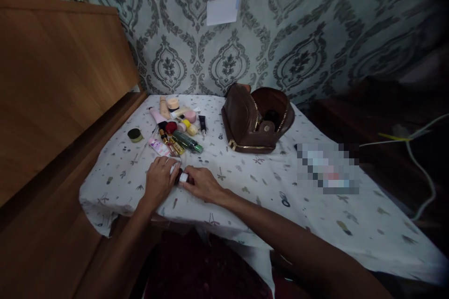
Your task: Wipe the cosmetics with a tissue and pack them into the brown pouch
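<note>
Near the table's front edge, my left hand (160,178) is closed with its fingers curled together; a bit of something white shows at its fingertips, too covered to name. Beside it, my right hand (201,183) pinches a small dark item with a white face (184,177), possibly a small bottle, and the two hands almost meet there. Just beyond them lies a cluster of cosmetics: a pink-and-white tube (159,146), a green bottle (187,142), gold-trimmed tubes (176,146), a red round container (171,127) and a black tube (202,124).
An unzipped brown leather bag (242,126) stands at the back middle of the table. A dark green round jar (134,135) sits at left. A blurred-out item (328,168) lies at right, near a pale cable (426,163). A wooden cabinet (63,88) borders the left side.
</note>
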Action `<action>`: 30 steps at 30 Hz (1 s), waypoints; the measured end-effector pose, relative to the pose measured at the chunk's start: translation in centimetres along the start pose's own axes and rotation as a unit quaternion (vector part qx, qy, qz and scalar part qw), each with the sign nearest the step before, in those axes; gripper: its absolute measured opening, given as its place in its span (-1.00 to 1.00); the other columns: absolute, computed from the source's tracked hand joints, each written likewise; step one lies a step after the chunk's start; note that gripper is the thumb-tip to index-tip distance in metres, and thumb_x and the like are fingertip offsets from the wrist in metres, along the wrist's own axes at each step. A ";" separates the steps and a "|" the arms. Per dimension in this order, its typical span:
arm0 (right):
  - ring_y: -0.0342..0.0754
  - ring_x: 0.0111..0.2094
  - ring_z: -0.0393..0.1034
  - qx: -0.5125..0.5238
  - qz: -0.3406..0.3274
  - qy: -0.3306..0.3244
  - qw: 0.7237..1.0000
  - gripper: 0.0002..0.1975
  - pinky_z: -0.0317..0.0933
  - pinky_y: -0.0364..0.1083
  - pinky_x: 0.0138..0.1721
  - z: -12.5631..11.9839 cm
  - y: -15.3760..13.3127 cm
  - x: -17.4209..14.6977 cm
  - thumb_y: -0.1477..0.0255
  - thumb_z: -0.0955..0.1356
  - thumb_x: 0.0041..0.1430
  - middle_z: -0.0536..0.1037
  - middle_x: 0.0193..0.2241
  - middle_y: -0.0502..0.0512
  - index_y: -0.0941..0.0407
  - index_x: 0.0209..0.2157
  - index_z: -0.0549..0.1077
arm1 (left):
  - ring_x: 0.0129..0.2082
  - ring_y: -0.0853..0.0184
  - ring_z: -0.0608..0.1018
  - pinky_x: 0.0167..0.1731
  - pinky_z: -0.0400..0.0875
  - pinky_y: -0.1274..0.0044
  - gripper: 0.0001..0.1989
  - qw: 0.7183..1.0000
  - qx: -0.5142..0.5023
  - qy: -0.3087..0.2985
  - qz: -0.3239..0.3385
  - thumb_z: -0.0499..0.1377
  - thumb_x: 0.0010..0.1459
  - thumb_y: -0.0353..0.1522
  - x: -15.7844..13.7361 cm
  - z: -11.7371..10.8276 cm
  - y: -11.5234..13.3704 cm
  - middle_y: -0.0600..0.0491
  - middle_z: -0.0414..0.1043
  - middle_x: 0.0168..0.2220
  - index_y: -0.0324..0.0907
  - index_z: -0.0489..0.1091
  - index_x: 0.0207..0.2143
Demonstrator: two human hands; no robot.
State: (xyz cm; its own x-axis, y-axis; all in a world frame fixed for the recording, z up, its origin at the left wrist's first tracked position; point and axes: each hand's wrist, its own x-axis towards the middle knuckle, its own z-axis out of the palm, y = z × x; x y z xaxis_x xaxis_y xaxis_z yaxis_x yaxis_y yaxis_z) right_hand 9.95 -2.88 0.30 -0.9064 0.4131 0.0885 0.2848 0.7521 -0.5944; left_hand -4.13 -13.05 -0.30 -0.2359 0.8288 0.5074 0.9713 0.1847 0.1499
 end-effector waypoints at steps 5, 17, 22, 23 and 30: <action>-0.10 -0.43 0.36 -0.004 -0.001 -0.002 1.000 -0.85 0.12 -0.17 -0.39 -0.1 -0.1 0.0 0.41 0.37 0.17 0.51 -0.46 0.01 0.17 -0.23 0.44 | -0.20 0.18 0.43 -0.14 0.32 0.38 -0.72 1.000 0.005 -0.003 -0.006 -0.01 0.36 -0.25 -0.1 0.0 0.1 -0.04 0.46 -0.26 -0.18 0.45 -0.22; -0.11 -0.46 0.34 0.040 -0.005 0.020 0.999 -0.88 0.10 -0.17 -0.39 0.5 0.5 0.2 0.39 0.36 0.21 0.45 -0.51 -0.03 0.16 -0.28 0.38 | -0.08 0.13 0.47 0.06 0.23 0.21 -0.75 1.000 0.019 0.019 0.012 0.00 0.35 -0.30 -0.4 -0.4 0.1 -0.09 0.50 -0.16 -0.20 0.43 -0.14; -0.09 -0.44 0.32 0.023 -0.037 0.036 0.998 -0.93 0.10 -0.15 -0.37 0.8 0.9 0.1 0.47 0.34 0.18 0.45 -0.47 0.00 0.13 -0.32 0.32 | -0.09 0.16 0.48 0.12 0.16 0.20 -0.76 0.993 0.038 -0.030 0.109 0.00 0.35 -0.30 0.0 -0.6 1.2 -0.07 0.51 -0.19 -0.19 0.43 -0.17; -0.09 -0.44 0.31 0.024 -0.044 0.039 0.998 -0.92 0.10 -0.15 -0.37 0.9 1.0 0.1 0.45 0.34 0.19 0.44 -0.47 0.00 0.12 -0.32 0.31 | -0.13 0.16 0.48 0.08 0.21 0.23 -0.75 0.994 0.035 -0.040 0.101 -0.01 0.35 -0.29 0.1 -0.6 1.1 -0.05 0.51 -0.22 -0.18 0.43 -0.19; -0.06 -0.42 0.29 0.042 -0.093 0.061 0.993 -0.84 0.12 -0.12 -0.35 0.6 1.4 0.0 0.31 0.29 0.29 0.44 -0.42 0.04 0.12 -0.26 0.31 | -0.22 0.18 0.49 -0.19 0.34 0.38 -0.64 0.999 0.003 -0.041 -0.018 -0.10 0.38 -0.24 0.3 -0.9 -2.0 -0.06 0.47 -0.28 -0.19 0.43 -0.25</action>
State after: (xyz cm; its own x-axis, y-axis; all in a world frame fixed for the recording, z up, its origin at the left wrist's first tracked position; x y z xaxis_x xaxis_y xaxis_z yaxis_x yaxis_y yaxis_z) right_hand 10.18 -2.11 -1.00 -0.8945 0.3345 0.2966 0.0848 0.7783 -0.6222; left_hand -6.17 -13.68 0.32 -0.2677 0.8622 0.4300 0.9624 0.2184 0.1614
